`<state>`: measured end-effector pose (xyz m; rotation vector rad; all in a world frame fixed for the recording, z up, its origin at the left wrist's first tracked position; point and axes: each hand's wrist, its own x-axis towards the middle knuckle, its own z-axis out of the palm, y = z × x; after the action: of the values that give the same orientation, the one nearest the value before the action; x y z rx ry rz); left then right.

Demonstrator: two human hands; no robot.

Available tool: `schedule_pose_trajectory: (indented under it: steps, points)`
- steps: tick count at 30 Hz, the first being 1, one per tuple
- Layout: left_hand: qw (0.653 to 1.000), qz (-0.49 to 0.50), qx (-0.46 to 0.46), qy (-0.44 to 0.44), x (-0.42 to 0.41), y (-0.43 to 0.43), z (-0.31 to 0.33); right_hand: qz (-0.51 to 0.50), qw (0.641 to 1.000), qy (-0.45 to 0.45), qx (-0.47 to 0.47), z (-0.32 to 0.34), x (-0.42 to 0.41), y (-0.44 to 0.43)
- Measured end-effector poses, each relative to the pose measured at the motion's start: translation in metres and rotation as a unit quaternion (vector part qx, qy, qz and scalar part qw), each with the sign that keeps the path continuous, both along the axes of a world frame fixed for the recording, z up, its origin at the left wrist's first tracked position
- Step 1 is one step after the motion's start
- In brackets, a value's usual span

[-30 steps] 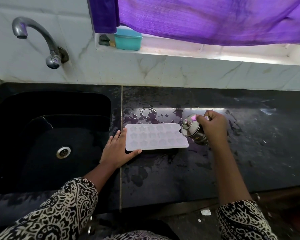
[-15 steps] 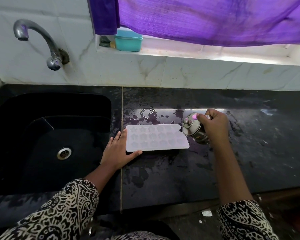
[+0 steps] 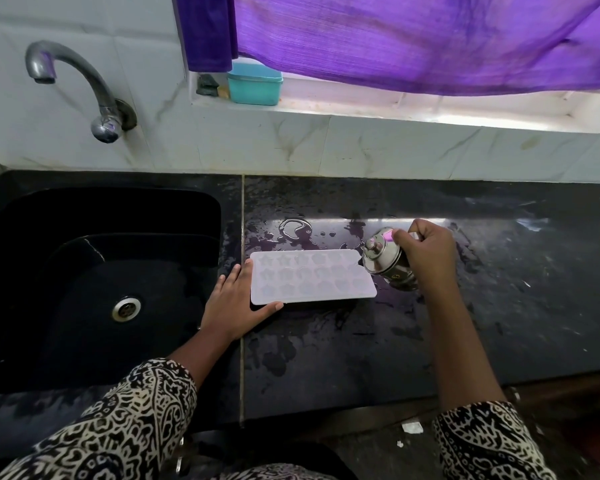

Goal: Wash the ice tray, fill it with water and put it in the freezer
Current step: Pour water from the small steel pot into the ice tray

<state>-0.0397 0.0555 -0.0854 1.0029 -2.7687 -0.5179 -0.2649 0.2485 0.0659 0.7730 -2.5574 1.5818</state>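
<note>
A pale, translucent ice tray (image 3: 312,277) with star-shaped cells lies flat on the wet black counter (image 3: 499,306), just right of the sink. My left hand (image 3: 234,304) holds its left end, thumb under the near corner and fingers along the edge. My right hand (image 3: 426,252) grips a small steel vessel (image 3: 385,259), tipped on its side with the mouth toward the tray's right end. I cannot tell whether water is coming out.
A black sink (image 3: 101,289) with a drain (image 3: 125,308) lies to the left, under a wall tap (image 3: 80,88). Puddles spread across the counter behind the tray. A teal box (image 3: 255,83) sits on the window ledge below a purple curtain (image 3: 413,39).
Hardly anything differs: both hands keep their grip, and the tilted vessel stays at the tray's right end. The view has shifted slightly.
</note>
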Motion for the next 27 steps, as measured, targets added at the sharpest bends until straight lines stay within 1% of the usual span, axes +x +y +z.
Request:
schedule_pose_trajectory:
  steps: [7,11,15,19,23,27]
  points:
    - [1.0,0.003,-0.001,0.003,0.0,-0.001,-0.002,0.002,1.0,0.004,-0.008,0.001,-0.001,-0.001]
    - [1.0,0.001,-0.001,0.002,0.0,-0.001,-0.001,-0.001,1.0,-0.017,-0.021,0.003,-0.001,0.0]
    - [1.0,0.001,-0.004,-0.002,0.0,0.0,0.0,-0.023,0.991,-0.094,-0.09,0.004,-0.002,0.002]
    - [1.0,0.003,-0.003,-0.001,0.0,0.0,0.0,-0.04,0.972,-0.17,-0.16,0.002,-0.004,0.004]
    - [1.0,0.002,-0.004,-0.006,0.0,-0.001,-0.001,-0.036,0.95,-0.209,-0.228,0.0,-0.006,0.007]
    - [1.0,0.004,-0.006,-0.011,0.0,-0.001,-0.001,-0.05,0.945,-0.214,-0.241,-0.003,-0.009,0.012]
